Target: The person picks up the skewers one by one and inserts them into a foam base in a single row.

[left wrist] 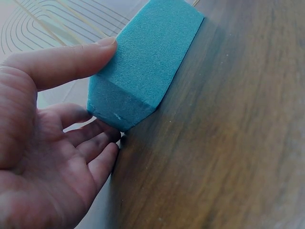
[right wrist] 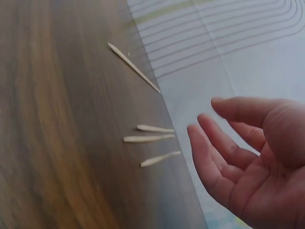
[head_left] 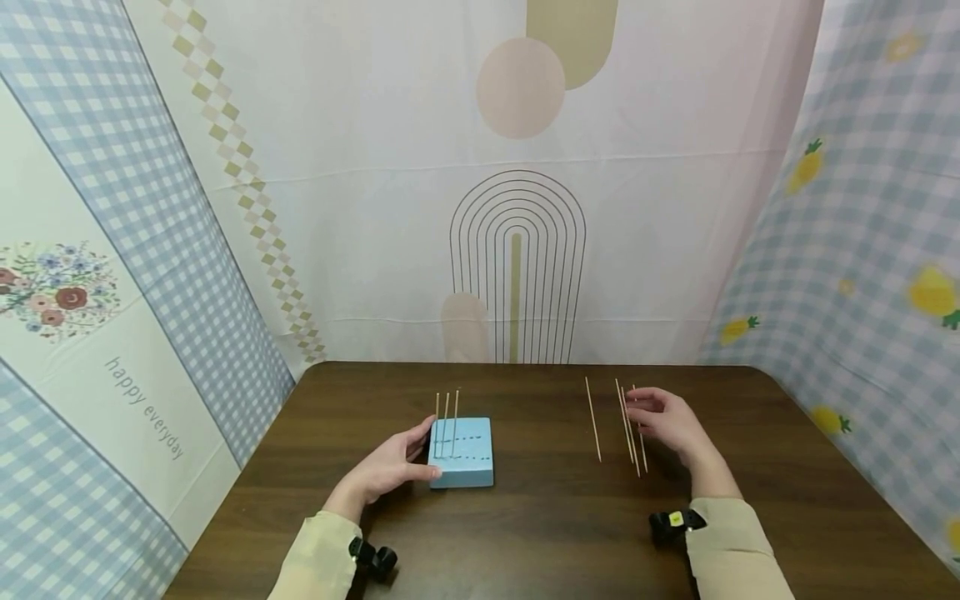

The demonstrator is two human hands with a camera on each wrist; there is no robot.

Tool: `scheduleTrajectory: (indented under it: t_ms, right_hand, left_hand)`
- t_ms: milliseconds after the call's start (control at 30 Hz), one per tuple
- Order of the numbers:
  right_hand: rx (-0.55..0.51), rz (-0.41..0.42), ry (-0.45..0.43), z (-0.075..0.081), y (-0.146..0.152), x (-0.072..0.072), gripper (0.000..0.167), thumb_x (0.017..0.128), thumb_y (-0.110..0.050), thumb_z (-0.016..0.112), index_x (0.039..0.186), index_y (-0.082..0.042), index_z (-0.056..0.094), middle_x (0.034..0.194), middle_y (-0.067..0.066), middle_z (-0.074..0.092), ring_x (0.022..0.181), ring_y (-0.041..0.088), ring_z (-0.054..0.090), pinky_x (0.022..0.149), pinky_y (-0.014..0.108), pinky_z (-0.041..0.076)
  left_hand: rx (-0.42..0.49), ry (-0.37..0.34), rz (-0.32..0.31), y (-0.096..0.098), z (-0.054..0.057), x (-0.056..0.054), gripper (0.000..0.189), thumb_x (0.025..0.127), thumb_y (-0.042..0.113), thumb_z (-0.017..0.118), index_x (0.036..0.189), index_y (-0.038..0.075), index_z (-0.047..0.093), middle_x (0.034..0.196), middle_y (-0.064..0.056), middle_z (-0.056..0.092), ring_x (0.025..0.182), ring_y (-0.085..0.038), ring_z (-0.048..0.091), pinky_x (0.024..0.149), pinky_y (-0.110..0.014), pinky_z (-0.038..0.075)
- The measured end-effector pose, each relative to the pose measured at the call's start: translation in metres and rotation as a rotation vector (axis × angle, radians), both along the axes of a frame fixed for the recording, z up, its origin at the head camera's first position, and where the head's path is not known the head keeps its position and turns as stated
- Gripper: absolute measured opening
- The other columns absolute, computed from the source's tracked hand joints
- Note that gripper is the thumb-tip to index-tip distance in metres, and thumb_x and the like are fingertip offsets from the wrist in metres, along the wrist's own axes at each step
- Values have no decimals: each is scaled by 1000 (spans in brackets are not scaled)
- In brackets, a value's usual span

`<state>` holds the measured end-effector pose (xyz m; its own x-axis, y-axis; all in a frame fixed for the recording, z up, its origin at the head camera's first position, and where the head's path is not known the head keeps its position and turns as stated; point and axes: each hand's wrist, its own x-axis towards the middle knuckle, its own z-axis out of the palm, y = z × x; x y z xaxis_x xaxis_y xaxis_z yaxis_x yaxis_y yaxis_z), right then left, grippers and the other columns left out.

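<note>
My left hand (head_left: 386,468) holds the left side of a light blue foam block (head_left: 472,448), the thumb on its front face and the fingers at its left and rear. Three thin wooden sticks (head_left: 447,421) stand upright in the block's left part, and rows of small holes run across its top. In the left wrist view the thumb presses the blue block (left wrist: 147,52) near its edge. Over on the right, my right hand (head_left: 670,423) hovers above several loose wooden sticks (head_left: 628,429). Its fingers are loosely bent and grip nothing in the right wrist view.
One wooden stick (head_left: 593,419) lies apart, left of the other loose ones. The brown wooden table (head_left: 540,533) ends at a patterned cloth backdrop (head_left: 390,250). Checked cloths hang at both sides. Each wrist wears a black camera (head_left: 372,558).
</note>
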<state>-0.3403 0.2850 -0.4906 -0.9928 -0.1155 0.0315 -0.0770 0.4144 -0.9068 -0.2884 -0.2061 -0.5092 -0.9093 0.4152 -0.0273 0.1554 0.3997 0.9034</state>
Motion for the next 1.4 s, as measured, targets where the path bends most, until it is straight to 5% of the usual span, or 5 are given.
scheduleTrajectory:
  t_ms: [133, 267, 600, 1100, 1400]
  right_hand:
    - [7, -44, -15, -2, 8, 1, 46, 103, -3, 67, 143, 17, 52, 137, 38, 59, 107, 23, 70, 84, 32, 61]
    - [55, -48, -51, -6, 12, 0, 51, 100, -2, 70, 143, 17, 51, 139, 39, 58, 114, 34, 67, 82, 29, 59]
    - [137, -44, -103, -10, 13, -2, 57, 94, 1, 74, 144, 15, 51, 143, 39, 54, 133, 52, 53, 97, 47, 57]
    - [285, -133, -100, -10, 10, -4, 52, 89, -2, 78, 136, 10, 60, 128, 33, 64, 117, 49, 60, 90, 52, 55]
    - [287, -173, -128, -11, 11, -4, 53, 86, -2, 79, 135, 9, 60, 125, 31, 65, 113, 46, 62, 90, 52, 55]
  left_hand:
    - [-8, -4, 10, 0, 0, 0, 104, 91, 23, 86, 169, -2, 22, 174, -25, 21, 157, -46, 29, 125, -58, 26]
    - [-7, -8, 12, 0, -2, -2, 104, 91, 23, 87, 169, -2, 22, 174, -24, 21, 157, -45, 28, 126, -57, 26]
    - [22, 5, -16, 0, 2, 0, 102, 91, 17, 85, 168, -4, 21, 174, -26, 20, 157, -48, 27, 125, -59, 26]
    - [34, 7, -22, 1, 0, -2, 103, 91, 15, 85, 168, -5, 20, 173, -28, 20, 156, -49, 28, 125, -59, 26]
    - [19, 1, -14, 0, -1, -2, 102, 92, 18, 85, 169, -2, 20, 174, -26, 20, 157, -47, 28, 125, -58, 27]
